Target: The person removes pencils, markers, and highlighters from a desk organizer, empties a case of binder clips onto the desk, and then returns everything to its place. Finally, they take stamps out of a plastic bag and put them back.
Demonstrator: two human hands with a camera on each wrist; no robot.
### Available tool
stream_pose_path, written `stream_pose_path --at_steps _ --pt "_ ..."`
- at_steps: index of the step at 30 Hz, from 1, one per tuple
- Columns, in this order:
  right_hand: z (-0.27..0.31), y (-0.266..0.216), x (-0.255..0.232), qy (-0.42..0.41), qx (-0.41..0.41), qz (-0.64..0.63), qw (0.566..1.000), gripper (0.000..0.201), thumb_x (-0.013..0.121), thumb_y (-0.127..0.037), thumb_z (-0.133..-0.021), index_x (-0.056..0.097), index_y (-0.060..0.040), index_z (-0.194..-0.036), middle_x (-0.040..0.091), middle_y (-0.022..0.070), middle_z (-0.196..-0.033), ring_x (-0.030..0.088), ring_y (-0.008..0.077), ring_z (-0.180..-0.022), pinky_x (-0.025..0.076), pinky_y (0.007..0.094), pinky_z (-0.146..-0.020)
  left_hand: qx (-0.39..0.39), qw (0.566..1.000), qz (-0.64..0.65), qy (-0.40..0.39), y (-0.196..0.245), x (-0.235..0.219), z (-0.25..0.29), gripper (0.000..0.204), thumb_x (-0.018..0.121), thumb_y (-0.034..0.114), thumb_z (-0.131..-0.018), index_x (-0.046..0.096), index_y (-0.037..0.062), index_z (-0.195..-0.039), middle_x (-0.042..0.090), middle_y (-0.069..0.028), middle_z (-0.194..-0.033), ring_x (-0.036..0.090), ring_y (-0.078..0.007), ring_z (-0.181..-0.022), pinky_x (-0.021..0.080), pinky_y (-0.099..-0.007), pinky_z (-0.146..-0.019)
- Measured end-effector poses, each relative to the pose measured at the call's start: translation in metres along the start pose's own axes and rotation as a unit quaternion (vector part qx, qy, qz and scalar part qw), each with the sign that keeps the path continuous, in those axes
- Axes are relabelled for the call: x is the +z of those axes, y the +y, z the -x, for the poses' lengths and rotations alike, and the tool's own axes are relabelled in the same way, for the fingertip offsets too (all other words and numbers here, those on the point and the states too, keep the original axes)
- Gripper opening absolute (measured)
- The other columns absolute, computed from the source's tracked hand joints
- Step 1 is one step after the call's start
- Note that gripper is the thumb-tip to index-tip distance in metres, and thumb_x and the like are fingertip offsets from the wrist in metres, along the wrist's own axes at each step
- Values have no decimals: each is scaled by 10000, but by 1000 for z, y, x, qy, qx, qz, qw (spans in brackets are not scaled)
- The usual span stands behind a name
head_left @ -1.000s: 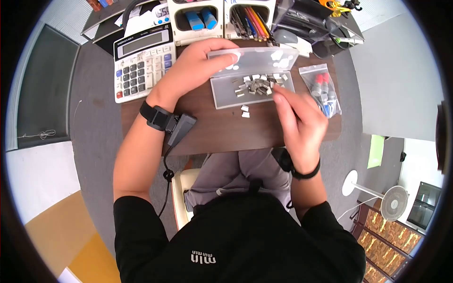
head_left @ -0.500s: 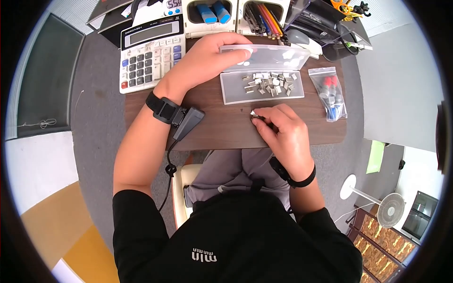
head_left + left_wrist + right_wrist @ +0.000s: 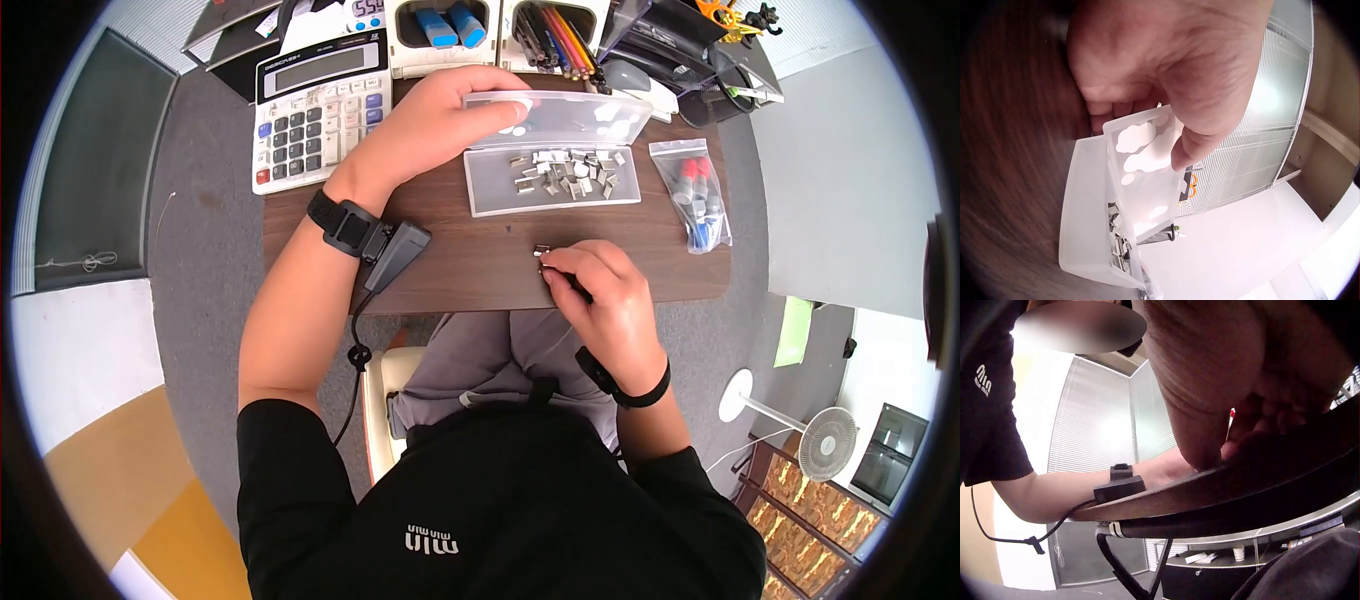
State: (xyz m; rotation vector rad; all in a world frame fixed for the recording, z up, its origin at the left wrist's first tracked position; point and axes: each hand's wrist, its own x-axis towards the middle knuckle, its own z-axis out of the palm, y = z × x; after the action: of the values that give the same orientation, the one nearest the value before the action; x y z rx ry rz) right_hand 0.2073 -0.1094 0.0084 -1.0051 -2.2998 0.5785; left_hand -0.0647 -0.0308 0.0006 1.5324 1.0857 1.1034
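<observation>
A clear plastic box [image 3: 480,205] lies on the desk with its hinged lid [image 3: 570,112] raised. Several small silver metal clips [image 3: 572,178] are heaped inside. My left hand [image 3: 430,125] grips the lid, thumb on its inner face and fingers behind; the left wrist view shows the thumb against the lid's edge [image 3: 1147,147]. In front of the box, my right hand [image 3: 612,295] pinches a small metal clip [image 3: 543,268] low over the desktop, mostly hidden by the fingertips. Another metal clip [image 3: 541,250] lies just beyond them.
A calculator [image 3: 320,120] sits left of the box, and a zip bag of small red- and blue-capped bottles [image 3: 695,205] lies to its right. Behind stand a holder with pencils [image 3: 565,45], a mouse [image 3: 628,77] and a black mesh cup [image 3: 712,105].
My right hand has moved from the clips in the box to the desk in front, then slightly toward the front edge, uncovering one clip. The left hand keeps holding the lid up.
</observation>
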Motion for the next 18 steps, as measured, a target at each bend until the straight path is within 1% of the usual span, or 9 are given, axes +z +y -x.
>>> stream_pose_path --at_steps 1,8,11,12,13,14,15,17,18 --pt "2 0 0 3 -20 12 1000 180 788 -34 -833 746 -77 -1003 703 68 -950 700 289 -875 580 405 -747 3 1000 4 -2 0 0 0 291 681 185 -1018 724 7 -1244 730 -24 -1138 647 -102 -1046 510 -266 -941" --pt "-6 -11 -12 -23 -45 26 998 202 769 5 -822 719 -79 -998 687 81 -933 687 315 -885 572 411 -765 0 1000 1 4 0 1 0 295 684 187 -1013 720 6 -1243 726 -25 -1138 648 -102 -1039 510 -264 -939" --pt "-12 -28 -27 -64 -91 21 994 205 766 36 -810 701 -60 -979 688 90 -929 682 300 -846 558 375 -741 -6 1000 24 11 -1 0 0 297 685 193 -1012 715 3 -1238 724 -28 -1136 649 -105 -1040 512 -267 -939" --pt "-14 -44 -40 40 -104 -35 993 207 765 50 -806 694 -52 -971 691 91 -927 680 283 -834 548 356 -726 -6 1000 14 2 -1 -2 -1 295 684 192 -1012 714 3 -1236 723 -29 -1134 649 -106 -1043 513 -269 -942" --pt "-14 -54 -47 142 -111 -90 979 209 765 64 -801 686 -43 -962 694 92 -926 677 267 -823 538 336 -711 -8 1000 8 -11 -1 -2 0 293 682 192 -1013 713 2 -1234 723 -30 -1132 650 -108 -1047 513 -272 -945" --pt "-17 -55 -48 178 -115 -98 972 215 773 81 -794 684 -28 -956 700 90 -925 670 254 -787 540 337 -702 -15 1000 16 -9 3 -1 1 285 682 189 -1014 715 3 -1227 722 -31 -1134 652 -115 -1053 513 -275 -952" --pt "-24 -51 -45 181 -115 -96 972 215 773 81 -794 684 -28 -956 700 90 -925 670 254 -787 540 337 -702 -13 1000 16 -12 3 -1 0 285 682 189 -1014 715 3 -1227 722 -31 -1134 652 -115 -1053 513 -275 -952" --pt "-47 -38 -32 156 -93 -19 983 202 769 77 -809 694 -31 -962 702 87 -928 672 256 -760 550 351 -687 -6 1000 3 -8 1 0 -1 289 687 192 -1012 716 4 -1229 722 -32 -1135 654 -120 -1051 515 -277 -952" --pt "-56 -28 -21 116 -39 -44 991 179 761 54 -839 707 -35 -985 707 92 -928 667 247 -731 554 353 -691 -4 1000 1 -8 1 1 -1 289 687 192 -1012 716 4 -1229 722 -32 -1135 654 -120 -1051 515 -277 -952"
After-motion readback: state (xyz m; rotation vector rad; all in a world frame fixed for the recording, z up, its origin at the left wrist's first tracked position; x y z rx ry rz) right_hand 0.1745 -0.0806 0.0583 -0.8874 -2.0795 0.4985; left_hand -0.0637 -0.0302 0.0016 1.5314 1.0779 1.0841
